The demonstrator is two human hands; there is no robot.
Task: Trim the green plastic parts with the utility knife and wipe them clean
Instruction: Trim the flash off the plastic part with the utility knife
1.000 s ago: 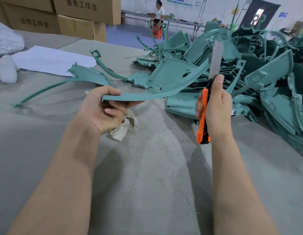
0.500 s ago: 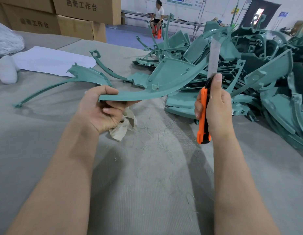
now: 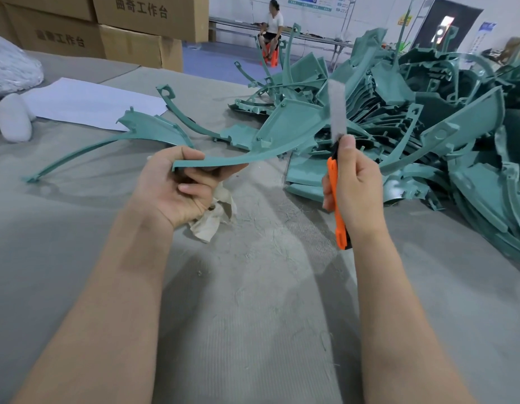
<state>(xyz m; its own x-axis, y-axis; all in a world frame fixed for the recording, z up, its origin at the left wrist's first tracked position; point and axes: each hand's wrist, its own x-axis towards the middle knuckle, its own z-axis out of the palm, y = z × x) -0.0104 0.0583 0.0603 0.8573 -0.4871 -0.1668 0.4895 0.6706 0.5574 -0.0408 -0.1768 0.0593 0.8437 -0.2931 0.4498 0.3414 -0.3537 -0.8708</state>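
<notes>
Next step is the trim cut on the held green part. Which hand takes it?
Right. The right hand grips the utility knife, blade extended upward close by the green part. The left hand is busy holding that part's end and a rag.

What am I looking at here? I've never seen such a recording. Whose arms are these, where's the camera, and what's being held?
No robot: these are a person's bare arms, filmed by one camera worn on the head, looking down. The left hand grips the narrow end of a green plastic part; a crumpled cloth shows beneath that hand. The right hand grips an orange utility knife, blade up and blurred. On the grey table lie a pile of green parts, one separate part and white paper.
</notes>
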